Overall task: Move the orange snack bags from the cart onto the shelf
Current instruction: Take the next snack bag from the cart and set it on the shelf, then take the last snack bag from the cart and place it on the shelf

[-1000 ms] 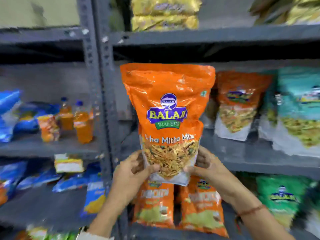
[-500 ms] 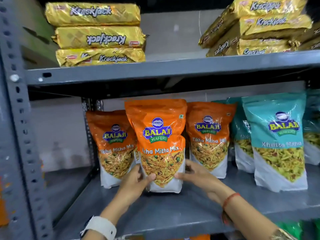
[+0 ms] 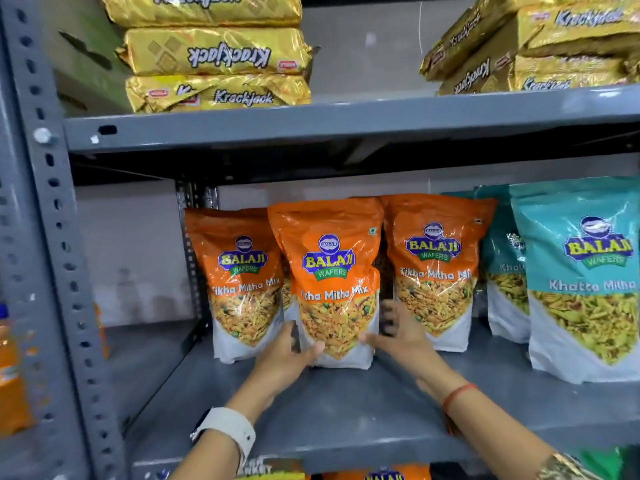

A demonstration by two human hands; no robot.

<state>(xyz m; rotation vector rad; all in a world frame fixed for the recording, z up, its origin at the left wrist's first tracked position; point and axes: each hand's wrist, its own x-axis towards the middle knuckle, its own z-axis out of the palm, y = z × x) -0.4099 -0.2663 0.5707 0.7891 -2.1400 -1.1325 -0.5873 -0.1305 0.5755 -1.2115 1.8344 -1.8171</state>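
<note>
Three orange snack bags stand in a row on the grey shelf [image 3: 346, 420]. The middle orange bag [image 3: 329, 282] stands a little in front of the left bag [image 3: 242, 282] and the right bag [image 3: 436, 265]. My left hand [image 3: 287, 355] grips the middle bag's lower left corner, thumb on the front and fingers behind. At the bag's lower right edge is my right hand [image 3: 398, 337]; its fingers are spread and blurred in the gap beside the bag, and its thumb tip is at the bag's front. The cart is out of view.
Teal snack bags [image 3: 585, 282] fill the shelf to the right. Gold biscuit packs [image 3: 214, 57] are stacked on the shelf above. A perforated grey upright [image 3: 52, 237] stands at the left, with an orange drink bottle [image 3: 10, 368] beyond it. Bare shelf lies left of the orange bags.
The orange bag, held up in the air by both hands a second ago, now stands on the shelf between two others. My right hand's fingers have spread away from it.
</note>
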